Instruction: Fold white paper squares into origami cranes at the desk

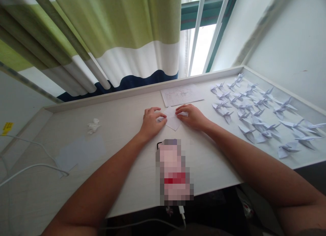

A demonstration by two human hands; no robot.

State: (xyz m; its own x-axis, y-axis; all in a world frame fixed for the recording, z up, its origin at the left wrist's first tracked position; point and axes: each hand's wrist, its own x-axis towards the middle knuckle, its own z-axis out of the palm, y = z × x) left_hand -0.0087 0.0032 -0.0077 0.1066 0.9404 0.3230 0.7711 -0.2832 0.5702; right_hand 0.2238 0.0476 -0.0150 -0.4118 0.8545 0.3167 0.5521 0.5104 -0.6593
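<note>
A small folded piece of white paper lies on the table with one pointed corner toward me. My left hand is closed at its left side, thumb and fingers pinching the edge. On the opposite side my right hand grips the right edge between thumb and bent fingers. The fingertips cover parts of both side edges. To the right, several folded white paper cranes stand in a loose group. A blurred-out phone lies between my forearms, with a white cable at its near end.
A printed sheet lies just behind my hands. Plain paper sheets and a crumpled tissue are on the left, near white cables. A raised rim borders the table below the curtain.
</note>
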